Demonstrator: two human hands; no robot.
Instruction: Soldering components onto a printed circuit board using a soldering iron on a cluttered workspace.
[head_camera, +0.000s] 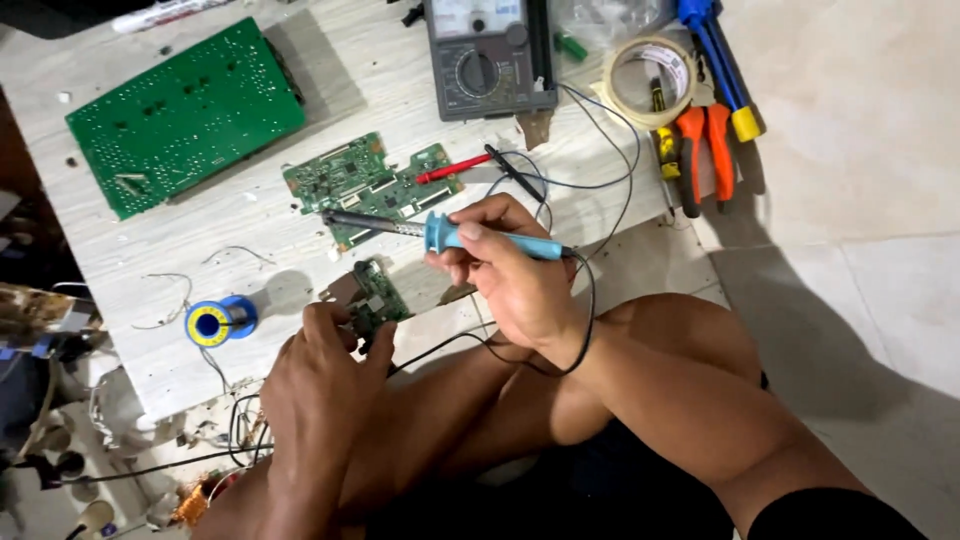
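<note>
My right hand (515, 275) grips a blue-handled soldering iron (470, 238), its metal tip pointing left over a mid-sized green circuit board (365, 185). My left hand (320, 385) pinches a small green circuit board (372, 298) at the near edge of the low white table (200, 240). A blue and yellow spool of solder wire (215, 322) lies just left of my left hand. The iron's black cord loops around my right wrist.
A large green circuit board (185, 115) lies at the far left. A grey analog multimeter (485, 55) with red and black probes (480, 165) sits at the back. Tape roll (650, 80), orange pliers (705, 150) and blue-handled tools (720, 60) lie right. Tangled wires clutter the floor lower left.
</note>
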